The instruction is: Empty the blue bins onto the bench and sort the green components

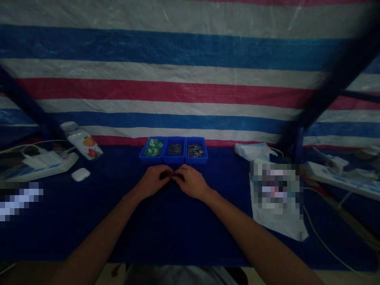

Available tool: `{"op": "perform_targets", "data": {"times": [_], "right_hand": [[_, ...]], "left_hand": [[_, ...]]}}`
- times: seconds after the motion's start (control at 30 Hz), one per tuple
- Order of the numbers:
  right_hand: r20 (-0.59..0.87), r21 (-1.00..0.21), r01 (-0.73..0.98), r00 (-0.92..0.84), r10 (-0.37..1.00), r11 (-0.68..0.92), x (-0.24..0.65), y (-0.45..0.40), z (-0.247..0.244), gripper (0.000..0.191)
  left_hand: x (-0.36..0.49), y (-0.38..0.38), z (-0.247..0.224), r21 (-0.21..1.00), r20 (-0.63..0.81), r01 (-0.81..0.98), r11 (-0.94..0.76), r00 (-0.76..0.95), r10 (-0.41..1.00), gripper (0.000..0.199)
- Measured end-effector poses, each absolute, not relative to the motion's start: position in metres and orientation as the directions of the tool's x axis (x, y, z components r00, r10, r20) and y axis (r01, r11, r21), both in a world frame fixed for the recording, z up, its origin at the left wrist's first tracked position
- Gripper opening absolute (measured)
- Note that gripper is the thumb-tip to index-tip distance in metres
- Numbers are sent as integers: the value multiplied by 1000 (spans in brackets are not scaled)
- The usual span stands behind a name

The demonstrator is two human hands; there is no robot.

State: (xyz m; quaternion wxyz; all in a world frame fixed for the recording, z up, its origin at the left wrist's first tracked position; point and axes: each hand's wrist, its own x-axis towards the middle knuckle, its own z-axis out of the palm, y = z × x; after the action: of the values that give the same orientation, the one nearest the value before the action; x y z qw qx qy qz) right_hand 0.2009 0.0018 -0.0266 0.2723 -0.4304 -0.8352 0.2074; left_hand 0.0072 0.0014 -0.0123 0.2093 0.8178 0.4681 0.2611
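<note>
Forearms point(97, 233) come in from the near edge of the dark blue worktop point(184, 233), meeting at its middle. Left hand point(152, 181) and right hand point(191, 182) are curled, nearly closed, fingertips together around a small dark object point(175, 176); it is too small and dim to identify. Just beyond, near the far edge, sit three joined blue bins point(173, 160): green pieces point(153, 147) left, small metal parts point(175, 149) middle and right. Far left corner: plastic bottle point(81, 140), white power strip point(44, 164). Far right: crumpled white bag point(253, 151).
</note>
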Motion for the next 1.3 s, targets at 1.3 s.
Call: {"op": "perform_targets", "data": {"times": [1.3], "right_hand": [[287,-837,360,-353,890,413,190,1,-21,20]], "left_hand": [[-3,0,2,503,198,724,-472,435,878,17]]}}
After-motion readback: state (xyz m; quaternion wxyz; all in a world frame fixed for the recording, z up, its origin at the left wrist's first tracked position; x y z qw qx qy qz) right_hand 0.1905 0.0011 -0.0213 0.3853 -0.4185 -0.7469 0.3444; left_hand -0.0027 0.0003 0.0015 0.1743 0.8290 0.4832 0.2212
